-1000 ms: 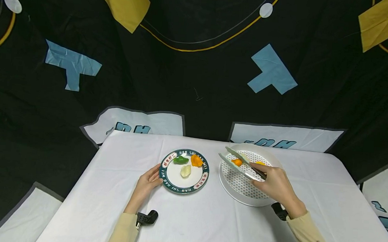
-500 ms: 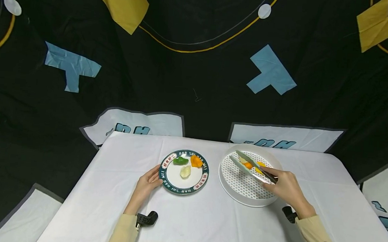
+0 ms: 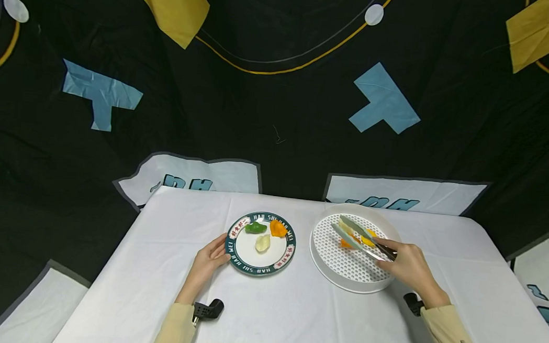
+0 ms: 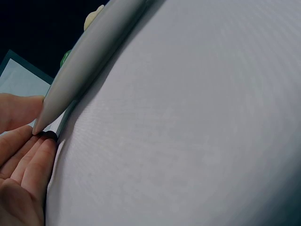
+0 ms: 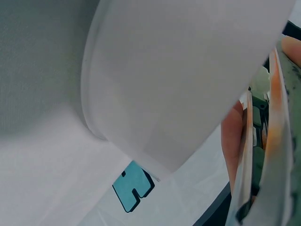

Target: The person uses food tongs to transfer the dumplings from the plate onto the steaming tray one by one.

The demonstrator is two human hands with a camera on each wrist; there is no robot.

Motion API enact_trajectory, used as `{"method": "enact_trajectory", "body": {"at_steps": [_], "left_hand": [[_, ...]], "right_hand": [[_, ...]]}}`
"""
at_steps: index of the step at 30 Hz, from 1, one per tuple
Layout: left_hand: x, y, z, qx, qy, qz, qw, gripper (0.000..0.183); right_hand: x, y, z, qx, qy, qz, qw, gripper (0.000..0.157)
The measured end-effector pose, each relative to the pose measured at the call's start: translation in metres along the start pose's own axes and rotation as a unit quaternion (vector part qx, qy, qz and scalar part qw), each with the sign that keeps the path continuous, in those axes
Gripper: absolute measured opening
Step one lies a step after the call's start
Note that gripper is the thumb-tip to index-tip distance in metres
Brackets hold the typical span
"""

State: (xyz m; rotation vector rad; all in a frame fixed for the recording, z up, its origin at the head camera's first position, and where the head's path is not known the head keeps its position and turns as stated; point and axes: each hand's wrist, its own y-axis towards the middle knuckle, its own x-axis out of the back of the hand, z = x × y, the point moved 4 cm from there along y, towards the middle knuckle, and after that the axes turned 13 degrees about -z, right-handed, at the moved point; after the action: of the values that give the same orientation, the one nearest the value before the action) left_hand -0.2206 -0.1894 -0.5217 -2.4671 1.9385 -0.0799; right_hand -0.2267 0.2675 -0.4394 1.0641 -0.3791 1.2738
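My left hand (image 3: pixel 205 264) pinches the left rim of a white plate (image 3: pixel 255 269) with a green lettered border. In the left wrist view the thumb is over the plate's edge (image 4: pixel 89 66), fingers beneath. On the plate lie a green pepper piece (image 3: pixel 255 227), an orange pepper piece (image 3: pixel 278 228) and a pale chunk (image 3: pixel 263 243). My right hand (image 3: pixel 410 266) grips tongs (image 3: pixel 357 228) with green tips and dark handles. Their parted tips are over a round white steamer basket (image 3: pixel 366 289) with a perforated bottom. An orange piece (image 3: pixel 347 242), a yellow piece (image 3: pixel 370 234) and a pale piece (image 3: pixel 344 226) show there, partly hidden by the tongs.
Plate and basket stand side by side on a white tablecloth (image 3: pixel 275 318). The basket's tall smooth wall (image 5: pixel 178 80) fills much of the right wrist view. A black curtain (image 3: pixel 267 129) with blue and yellow shapes hangs behind the table.
My right hand has moved the tongs rightward over the basket with the orange piece, which now lies lower beneath the parted tips. The left hand and plate have stayed in place.
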Motion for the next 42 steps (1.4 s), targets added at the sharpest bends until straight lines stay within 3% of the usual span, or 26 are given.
{"method": "enact_trajectory", "body": {"at_steps": [12, 28, 42], "left_hand": [[0.001, -0.002, -0.001, -0.003, 0.003, -0.004, 1.0000, 0.061], [0.000, 0.001, -0.002, -0.001, 0.015, -0.001, 0.9999, 0.062], [0.000, 0.000, -0.002, -0.004, 0.021, 0.000, 0.9998, 0.061]], "right_hand": [[0.000, -0.003, 0.008, -0.010, 0.006, 0.006, 1.000, 0.053], [-0.001, 0.003, 0.058, 0.041, 0.021, -0.004, 0.999, 0.055], [-0.034, 0.009, 0.096, 0.085, 0.057, 0.007, 0.995, 0.055]]}}
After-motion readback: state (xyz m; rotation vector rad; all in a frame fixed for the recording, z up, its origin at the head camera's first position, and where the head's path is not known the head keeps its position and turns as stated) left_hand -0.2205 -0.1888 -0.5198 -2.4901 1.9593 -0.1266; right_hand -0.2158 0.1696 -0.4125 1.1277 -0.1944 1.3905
